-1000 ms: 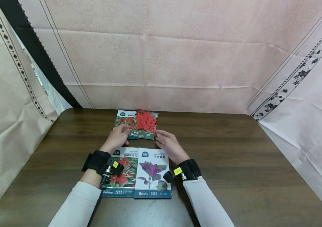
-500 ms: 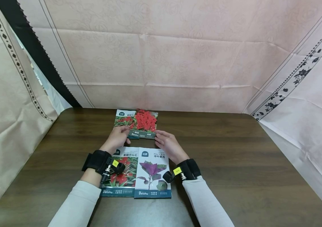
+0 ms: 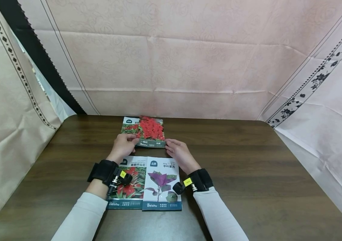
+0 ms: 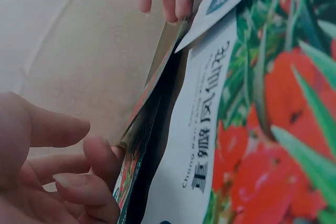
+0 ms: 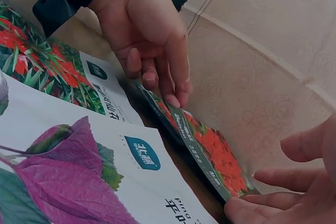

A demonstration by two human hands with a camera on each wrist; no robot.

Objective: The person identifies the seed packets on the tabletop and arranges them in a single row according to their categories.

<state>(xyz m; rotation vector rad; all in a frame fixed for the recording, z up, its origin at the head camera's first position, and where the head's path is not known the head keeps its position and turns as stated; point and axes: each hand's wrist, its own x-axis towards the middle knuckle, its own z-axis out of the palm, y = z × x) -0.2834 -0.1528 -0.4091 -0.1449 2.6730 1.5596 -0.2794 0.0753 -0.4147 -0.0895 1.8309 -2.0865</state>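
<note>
In the head view, two seed packets overlap at the far side of the table. The upper red-flower seed packet [image 3: 151, 130] covers part of a second seed packet [image 3: 129, 125] with red blooms. My left hand [image 3: 122, 146] pinches the near left corner of the upper packet; its lower fingers are curled in. At the opposite near corner my right hand [image 3: 180, 154] touches the edge with nearly straight fingertips, its thumb [image 5: 302, 142] standing apart in the right wrist view. Seen from the left wrist, the packet's near edge is tilted, with a dark gap beside it.
Closer to me lie two larger-looking packets: a balsam seed packet [image 3: 130, 182], partly behind the left wrist camera [image 3: 124, 177], and a purple-leaf packet [image 3: 161, 184] overlapping its right side. The brown wooden table [image 3: 249, 167] ends at a pale patterned cloth [image 3: 171, 73].
The upper red-flower packet has shifted left over the one beneath and straightened, hiding the lower packet's blue strip. Both hands stay almost in place.
</note>
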